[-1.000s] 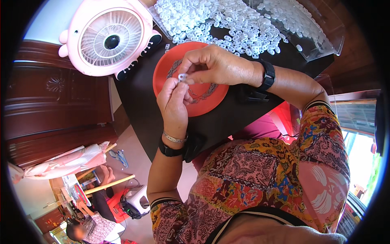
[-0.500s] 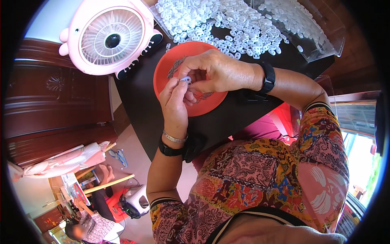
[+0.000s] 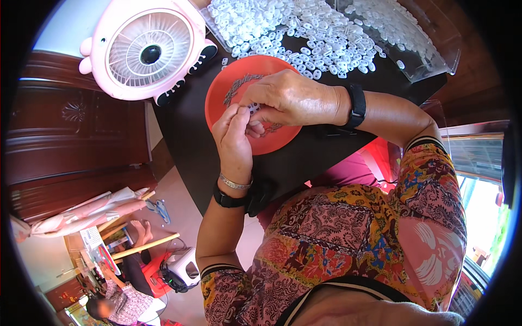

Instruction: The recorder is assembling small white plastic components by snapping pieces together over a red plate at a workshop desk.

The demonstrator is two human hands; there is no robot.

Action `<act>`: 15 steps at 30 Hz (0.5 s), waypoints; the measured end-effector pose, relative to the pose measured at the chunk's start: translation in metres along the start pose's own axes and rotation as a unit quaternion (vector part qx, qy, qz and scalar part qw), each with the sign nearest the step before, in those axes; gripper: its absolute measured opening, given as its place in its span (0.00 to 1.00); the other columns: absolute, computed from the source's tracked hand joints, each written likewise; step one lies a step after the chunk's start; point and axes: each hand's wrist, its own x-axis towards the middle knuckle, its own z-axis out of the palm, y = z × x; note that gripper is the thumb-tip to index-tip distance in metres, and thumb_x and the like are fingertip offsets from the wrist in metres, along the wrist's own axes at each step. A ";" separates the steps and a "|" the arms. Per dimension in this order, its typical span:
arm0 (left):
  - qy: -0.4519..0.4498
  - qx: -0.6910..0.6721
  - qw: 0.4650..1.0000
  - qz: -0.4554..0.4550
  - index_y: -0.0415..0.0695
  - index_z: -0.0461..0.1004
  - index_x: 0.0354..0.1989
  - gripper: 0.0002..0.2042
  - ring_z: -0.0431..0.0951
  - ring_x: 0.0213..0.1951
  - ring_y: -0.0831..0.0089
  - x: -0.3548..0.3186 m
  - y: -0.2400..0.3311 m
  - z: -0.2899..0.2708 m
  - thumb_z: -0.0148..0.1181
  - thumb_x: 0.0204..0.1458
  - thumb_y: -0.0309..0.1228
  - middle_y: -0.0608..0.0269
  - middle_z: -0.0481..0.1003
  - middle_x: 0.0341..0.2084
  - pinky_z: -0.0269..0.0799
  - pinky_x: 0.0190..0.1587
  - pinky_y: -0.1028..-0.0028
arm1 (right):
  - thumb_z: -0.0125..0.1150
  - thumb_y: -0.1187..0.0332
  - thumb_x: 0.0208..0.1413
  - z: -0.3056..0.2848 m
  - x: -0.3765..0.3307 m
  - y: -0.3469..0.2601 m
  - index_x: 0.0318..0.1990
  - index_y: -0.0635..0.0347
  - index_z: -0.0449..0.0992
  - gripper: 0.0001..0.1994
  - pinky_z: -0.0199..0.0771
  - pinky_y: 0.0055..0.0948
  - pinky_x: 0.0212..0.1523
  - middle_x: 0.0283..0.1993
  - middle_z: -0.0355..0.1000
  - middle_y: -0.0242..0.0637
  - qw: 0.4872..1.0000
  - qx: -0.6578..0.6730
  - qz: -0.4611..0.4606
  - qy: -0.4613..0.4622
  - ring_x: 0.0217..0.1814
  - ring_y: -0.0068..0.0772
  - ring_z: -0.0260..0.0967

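Over orange plate [image 3: 228, 111]: both hands pinch small white piece [image 3: 252, 107]; pink fan [image 3: 147, 49] beside.

Here's the person from above: a short-sleeved top [image 3: 348, 239] in a busy print of red, pink, dark brown, blue and yellow, paisley-like swirls all over. Each sleeve ends in a dark cuff with thin pale stripes. Just below the left hand [image 3: 235, 142], on the wrist, sits a thin silver bangle [image 3: 235, 183], and right behind that a black band [image 3: 231, 201], probably a watch, though its face is out of view. Beside the right hand [image 3: 293, 100], another black strap [image 3: 357, 105] circles the wrist.
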 end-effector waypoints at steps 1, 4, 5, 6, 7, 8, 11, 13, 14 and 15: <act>-0.010 0.001 1.000 0.007 0.32 0.73 0.37 0.14 0.72 0.20 0.74 0.000 0.000 0.000 0.44 0.58 0.32 0.59 0.73 0.19 0.65 0.24 0.78 | 0.65 0.71 0.45 -0.001 0.000 0.000 0.39 0.62 0.72 0.13 0.74 0.35 0.37 0.32 0.73 0.40 1.000 0.001 0.006 -0.009 0.37 0.44 0.73; -0.024 0.004 1.000 0.016 0.32 0.73 0.37 0.14 0.72 0.20 0.73 0.000 0.000 0.001 0.45 0.58 0.32 0.59 0.73 0.19 0.66 0.24 0.78 | 0.65 0.71 0.45 -0.003 -0.001 -0.002 0.38 0.62 0.72 0.13 0.74 0.35 0.37 0.32 0.73 0.40 1.000 -0.004 0.013 -0.024 0.37 0.44 0.73; -0.026 0.006 0.999 0.018 0.32 0.72 0.37 0.14 0.72 0.20 0.73 -0.001 0.000 0.001 0.45 0.58 0.32 0.58 0.73 0.20 0.66 0.24 0.78 | 0.65 0.70 0.45 -0.003 -0.001 -0.003 0.38 0.62 0.72 0.12 0.74 0.35 0.36 0.32 0.73 0.39 0.999 -0.008 0.013 -0.030 0.37 0.44 0.73; -0.032 0.002 0.999 0.022 0.32 0.72 0.37 0.14 0.72 0.20 0.73 -0.001 0.001 0.004 0.45 0.58 0.32 0.58 0.73 0.20 0.66 0.24 0.78 | 0.64 0.70 0.46 -0.004 -0.002 -0.002 0.38 0.62 0.72 0.12 0.74 0.35 0.36 0.32 0.72 0.39 1.000 -0.011 0.004 -0.027 0.36 0.44 0.73; -0.006 -0.018 1.000 0.006 0.33 0.73 0.35 0.14 0.72 0.21 0.75 -0.004 0.002 0.006 0.46 0.58 0.32 0.60 0.73 0.20 0.66 0.25 0.78 | 0.64 0.70 0.46 -0.003 -0.003 -0.001 0.37 0.62 0.72 0.11 0.74 0.36 0.35 0.32 0.72 0.39 1.000 -0.015 -0.005 -0.024 0.35 0.43 0.73; 0.019 -0.038 0.999 -0.011 0.33 0.74 0.32 0.13 0.71 0.21 0.77 -0.006 0.004 0.008 0.46 0.58 0.32 0.62 0.72 0.20 0.65 0.25 0.79 | 0.63 0.69 0.47 -0.002 -0.003 -0.001 0.36 0.61 0.72 0.10 0.73 0.36 0.34 0.30 0.71 0.38 1.000 -0.009 -0.008 -0.017 0.33 0.44 0.72; 0.012 -0.049 0.999 0.001 0.33 0.73 0.30 0.13 0.71 0.21 0.76 -0.009 0.004 0.011 0.46 0.58 0.31 0.60 0.73 0.20 0.66 0.25 0.78 | 0.61 0.68 0.48 0.000 -0.003 0.000 0.33 0.60 0.71 0.08 0.73 0.36 0.32 0.28 0.70 0.38 1.000 -0.012 -0.018 -0.009 0.31 0.42 0.71; 0.013 -0.040 0.999 0.014 0.34 0.71 0.31 0.13 0.72 0.20 0.72 -0.011 0.004 0.009 0.44 0.59 0.32 0.58 0.74 0.21 0.67 0.23 0.76 | 0.60 0.68 0.47 0.001 0.000 -0.004 0.29 0.61 0.69 0.08 0.71 0.39 0.31 0.26 0.70 0.40 1.000 -0.001 -0.014 0.002 0.30 0.45 0.71; 0.007 -0.041 0.999 0.016 0.34 0.71 0.31 0.13 0.72 0.20 0.72 -0.010 0.003 0.008 0.44 0.59 0.32 0.58 0.74 0.21 0.67 0.23 0.76 | 0.60 0.69 0.46 0.001 0.000 -0.003 0.25 0.61 0.67 0.08 0.70 0.41 0.30 0.23 0.69 0.42 1.000 0.018 -0.014 0.011 0.29 0.48 0.70; 0.009 -0.030 0.999 0.022 0.35 0.70 0.31 0.13 0.72 0.19 0.73 -0.010 0.002 0.008 0.44 0.59 0.32 0.59 0.73 0.20 0.66 0.23 0.77 | 0.62 0.67 0.48 0.001 -0.001 -0.001 0.33 0.60 0.71 0.08 0.72 0.37 0.32 0.27 0.70 0.38 1.000 -0.011 -0.019 -0.004 0.30 0.43 0.72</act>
